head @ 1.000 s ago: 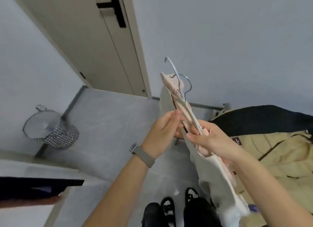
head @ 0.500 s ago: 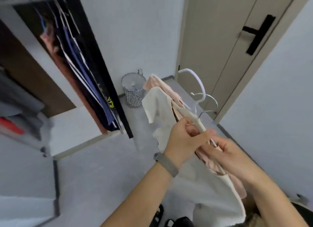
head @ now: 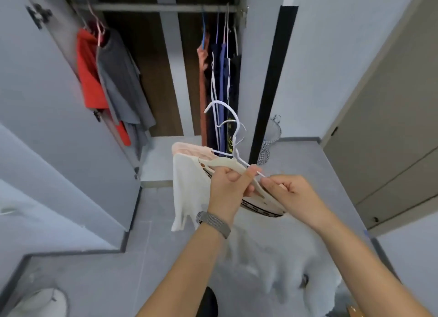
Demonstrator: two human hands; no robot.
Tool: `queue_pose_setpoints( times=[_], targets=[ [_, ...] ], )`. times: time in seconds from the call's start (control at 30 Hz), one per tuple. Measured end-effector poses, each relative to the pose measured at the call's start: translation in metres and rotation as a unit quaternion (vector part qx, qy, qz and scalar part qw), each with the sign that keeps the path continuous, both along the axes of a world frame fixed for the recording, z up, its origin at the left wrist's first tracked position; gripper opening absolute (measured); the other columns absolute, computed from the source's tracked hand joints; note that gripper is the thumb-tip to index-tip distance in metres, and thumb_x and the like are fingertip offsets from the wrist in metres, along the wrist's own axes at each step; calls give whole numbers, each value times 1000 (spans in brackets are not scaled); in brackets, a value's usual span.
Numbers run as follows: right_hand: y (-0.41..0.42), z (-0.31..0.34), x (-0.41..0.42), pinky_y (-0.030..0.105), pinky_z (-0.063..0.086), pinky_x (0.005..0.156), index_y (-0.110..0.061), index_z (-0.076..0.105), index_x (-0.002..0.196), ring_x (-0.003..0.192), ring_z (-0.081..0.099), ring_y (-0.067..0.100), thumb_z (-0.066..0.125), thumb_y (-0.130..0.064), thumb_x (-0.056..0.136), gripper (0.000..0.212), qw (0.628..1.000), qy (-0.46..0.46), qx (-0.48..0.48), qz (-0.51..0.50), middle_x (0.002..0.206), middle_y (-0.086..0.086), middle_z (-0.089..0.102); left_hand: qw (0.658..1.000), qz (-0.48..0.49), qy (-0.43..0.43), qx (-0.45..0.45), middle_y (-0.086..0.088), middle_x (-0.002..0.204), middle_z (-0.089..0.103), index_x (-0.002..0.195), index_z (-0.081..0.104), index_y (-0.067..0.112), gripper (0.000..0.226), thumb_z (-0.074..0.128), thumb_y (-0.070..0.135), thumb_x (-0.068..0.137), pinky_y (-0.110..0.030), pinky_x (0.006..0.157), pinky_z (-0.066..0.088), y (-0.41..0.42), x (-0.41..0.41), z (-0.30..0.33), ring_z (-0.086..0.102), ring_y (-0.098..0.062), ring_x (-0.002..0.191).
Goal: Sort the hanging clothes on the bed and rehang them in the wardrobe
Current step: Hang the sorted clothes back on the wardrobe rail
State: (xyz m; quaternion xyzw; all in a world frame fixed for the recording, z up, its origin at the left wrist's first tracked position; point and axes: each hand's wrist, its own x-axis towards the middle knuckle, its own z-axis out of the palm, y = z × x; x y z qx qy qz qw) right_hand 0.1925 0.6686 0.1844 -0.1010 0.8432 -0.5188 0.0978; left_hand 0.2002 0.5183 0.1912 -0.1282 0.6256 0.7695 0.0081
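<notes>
I hold a small bundle of hangers at chest height in front of the open wardrobe [head: 166,80]. My left hand [head: 231,185] grips the cream hanger [head: 222,162] carrying a cream top [head: 189,188]. A pink garment [head: 192,149] hangs just behind it. My right hand [head: 288,193] pinches the thin white hanger [head: 233,133], whose hook points up toward the rail [head: 166,7]. A white garment [head: 272,245] drapes below my wrists. On the rail hang a red and a grey garment [head: 111,80] at the left and several dark clothes [head: 221,84] at the right.
The wardrobe's left door [head: 47,91] stands open. A black door edge [head: 272,80] rises right of the hanging clothes. A checked wire basket [head: 267,141] sits on the floor beyond it. A beige room door [head: 391,127] is at the right. The rail's middle stretch is bare.
My view has swung from the room door and bed round to face the open wardrobe. Both hands have kept hold of the hangers and now sit closer to the rail.
</notes>
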Motion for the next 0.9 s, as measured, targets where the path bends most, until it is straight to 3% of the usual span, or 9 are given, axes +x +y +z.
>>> queue_pose_setpoints(
  times=[0.1, 0.23, 0.3, 0.4, 0.47, 0.53, 0.63, 0.73, 0.9],
  targets=[
    [-61, 1, -33, 30, 41, 61, -20, 76, 79, 59, 50, 9, 56, -33, 94, 28, 999, 25, 30, 30, 61, -3, 61, 999, 47, -6, -8, -7, 59, 65, 91, 64, -6, 31, 69, 23, 82, -17, 47, 49, -62, -18, -1, 57, -9, 47],
    [-146, 0, -69, 35, 48, 65, -30, 76, 78, 67, 59, 24, 56, -39, 93, 27, 998, 29, 15, 60, 70, 6, 68, 997, 77, 1, -10, -16, 73, 70, 79, 68, 3, 26, 59, 26, 89, -24, 53, 54, -144, -41, -1, 65, -17, 58],
    [-187, -3, -85, 40, 48, 67, -26, 76, 77, 66, 57, 29, 55, -48, 90, 33, 997, 9, -14, 71, 75, 19, 66, 997, 74, 6, -11, -18, 78, 70, 78, 68, 2, 32, 54, 26, 93, -29, 58, 55, -182, -55, 0, 66, -21, 63],
    [-237, -4, -106, 44, 49, 70, -11, 75, 78, 68, 58, 23, 58, -72, 74, 63, 994, -33, -79, 71, 78, 31, 62, 997, 75, 15, -29, -30, 80, 63, 81, 67, -5, 38, 51, 27, 95, -33, 60, 53, -229, -81, 2, 62, -36, 66],
    [-264, -3, -119, 56, 50, 86, 0, 72, 83, 85, 68, 38, 65, -67, 73, 69, 985, -70, -139, 73, 87, 34, 65, 996, 78, 23, -47, -32, 88, 64, 87, 65, -4, 36, 50, 27, 95, -31, 57, 53, -253, -99, 6, 59, -41, 70],
    [-286, 3, -135, 62, 46, 93, 10, 67, 87, 95, 64, 50, 66, -52, 81, 63, 974, -102, -190, 71, 95, 38, 64, 994, 78, 37, -67, -33, 90, 64, 89, 64, -1, 32, 49, 26, 96, -30, 54, 52, -273, -119, 10, 58, -37, 68],
    [-313, 8, -168, 43, 50, 74, 6, 69, 85, 74, 63, 32, 55, -26, 96, 37, 977, -90, -175, 81, 81, 23, 67, 992, 66, 54, -98, -27, 72, 60, 86, 67, 10, 27, 48, 27, 96, -27, 56, 51, -298, -151, 18, 57, -23, 57],
    [-336, 8, -207, 34, 35, 61, 8, 63, 81, 61, 44, 19, 50, -24, 98, 39, 990, -30, -87, 110, 64, 18, 51, 990, 67, 53, -111, -9, 65, 56, 74, 61, 22, 21, 53, 26, 93, -25, 56, 48, -319, -187, 19, 51, -9, 48],
    [-364, 5, -272, 28, 49, 63, -7, 74, 86, 65, 61, 18, 49, -17, 98, 30, 980, -93, -157, 76, 75, 8, 71, 993, 30, 33, -113, -13, 89, 68, 75, 55, 23, 18, 55, 25, 92, -31, 61, 52, -348, -266, 20, 59, -18, 62]
  ],
)
